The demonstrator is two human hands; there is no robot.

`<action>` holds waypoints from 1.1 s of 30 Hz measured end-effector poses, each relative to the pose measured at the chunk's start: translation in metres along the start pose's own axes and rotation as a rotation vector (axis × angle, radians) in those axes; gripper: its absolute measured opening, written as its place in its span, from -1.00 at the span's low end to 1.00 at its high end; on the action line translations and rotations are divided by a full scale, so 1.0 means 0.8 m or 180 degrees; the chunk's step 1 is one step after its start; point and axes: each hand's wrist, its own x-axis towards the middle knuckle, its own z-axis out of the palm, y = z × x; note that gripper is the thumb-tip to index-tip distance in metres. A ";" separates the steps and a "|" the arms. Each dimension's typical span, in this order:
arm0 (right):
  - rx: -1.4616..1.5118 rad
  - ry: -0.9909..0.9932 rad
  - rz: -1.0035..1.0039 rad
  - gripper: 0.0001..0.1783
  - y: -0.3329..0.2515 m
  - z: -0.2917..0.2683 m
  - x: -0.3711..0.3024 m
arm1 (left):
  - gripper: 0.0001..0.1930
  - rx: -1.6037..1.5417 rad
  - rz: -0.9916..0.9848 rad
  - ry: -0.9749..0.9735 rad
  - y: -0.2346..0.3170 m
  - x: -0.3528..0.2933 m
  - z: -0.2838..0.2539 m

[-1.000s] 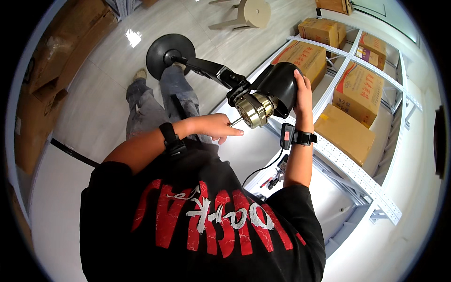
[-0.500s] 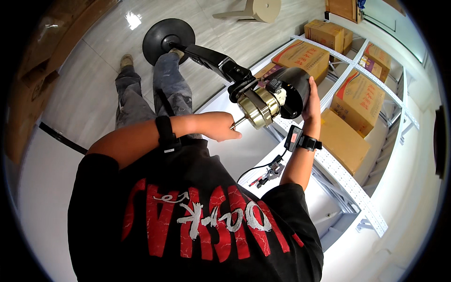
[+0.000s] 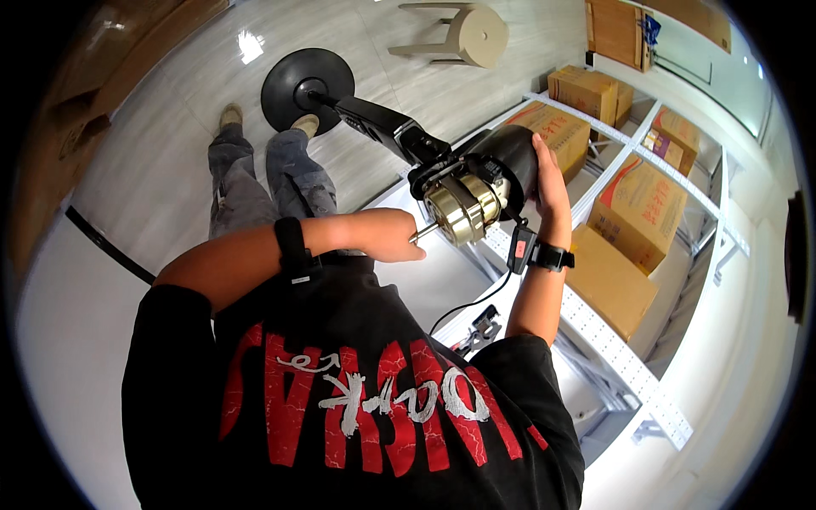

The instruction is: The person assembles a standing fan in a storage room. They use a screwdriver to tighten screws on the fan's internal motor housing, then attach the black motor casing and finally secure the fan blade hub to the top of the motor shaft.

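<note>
A black pedestal fan stands in front of me, with its bare brass-coloured motor (image 3: 464, 209) exposed and no blades or grille on it. My left hand (image 3: 393, 235) is closed, its fingertips pinched on the thin metal shaft (image 3: 429, 230) that sticks out of the motor. Behind the motor sits the rounded black motor cover (image 3: 511, 156). Against its outer side my right hand (image 3: 551, 182) lies with fingers stretched along it, holding it; the thumb is hidden. The black fan column (image 3: 387, 126) runs down to a round black base (image 3: 332, 75) on the floor.
White metal shelving (image 3: 612, 327) with several cardboard boxes (image 3: 639, 208) lies to the right. A beige stool (image 3: 481, 37) stands on the tiled floor beyond the fan. Near my right elbow is a small dark clamp-like tool (image 3: 483, 328). More cardboard (image 3: 127, 64) stands at the far left.
My right hand and the black cover have shifted slightly left, and the gap between cover and motor looks narrower. My left hand stays on the shaft. The whole view has tilted a little.
</note>
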 end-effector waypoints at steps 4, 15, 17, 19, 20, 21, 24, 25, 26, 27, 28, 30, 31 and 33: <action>-0.0032 -0.0035 -0.0170 -0.34 0.007 -0.002 0.002 | -0.47 0.0116 -0.0001 -0.0007 -0.002 0.000 0.001; 0.0660 -0.0278 -0.0066 -0.26 0.069 -0.030 -0.001 | -0.47 0.0156 0.0019 0.0217 0.016 -0.017 -0.015; 0.0734 -0.0192 -0.0069 -0.27 0.080 -0.026 0.000 | -0.47 0.0305 0.0170 0.0275 0.012 -0.012 -0.009; 0.0635 -0.0174 0.0004 -0.27 0.075 -0.024 0.005 | -0.48 0.0474 0.0307 0.0311 0.005 -0.007 -0.011; 0.0474 -0.0199 0.0105 -0.27 0.067 -0.025 0.005 | -0.48 0.0463 0.0226 0.0262 0.009 -0.009 -0.013; 0.0311 -0.0225 0.0203 -0.27 0.065 -0.027 0.002 | -0.48 0.0452 0.0146 0.0218 0.012 -0.009 -0.016; 0.0409 -0.0463 0.0136 -0.23 0.078 -0.027 0.002 | -0.45 0.0277 0.0169 0.0329 0.012 -0.013 -0.014; 0.0492 -0.0399 0.0143 -0.22 0.080 -0.026 0.003 | -0.45 0.0305 0.0105 0.0280 0.011 -0.012 -0.015; 0.0422 -0.0330 0.0114 -0.22 0.075 -0.022 -0.002 | -0.44 0.0310 0.0031 0.0242 0.010 -0.010 -0.012; 0.0366 -0.0258 0.0096 -0.22 0.066 -0.018 -0.010 | -0.44 0.0309 0.0093 0.0268 0.007 -0.010 -0.010; 0.0309 -0.0187 0.0079 -0.23 0.056 -0.016 -0.015 | -0.44 0.0278 0.0060 0.0276 0.006 -0.008 -0.006; 0.0339 -0.0128 -0.0113 -0.28 0.045 -0.010 -0.020 | -0.43 0.0234 -0.0003 0.0248 0.002 -0.010 -0.003; 0.0339 -0.0152 -0.0122 -0.26 0.040 -0.008 -0.024 | -0.43 0.0223 0.0031 0.0207 0.000 -0.010 -0.002; 0.0289 -0.0179 -0.0105 -0.26 0.033 -0.010 -0.029 | -0.44 0.0184 0.0030 0.0219 0.000 -0.012 -0.005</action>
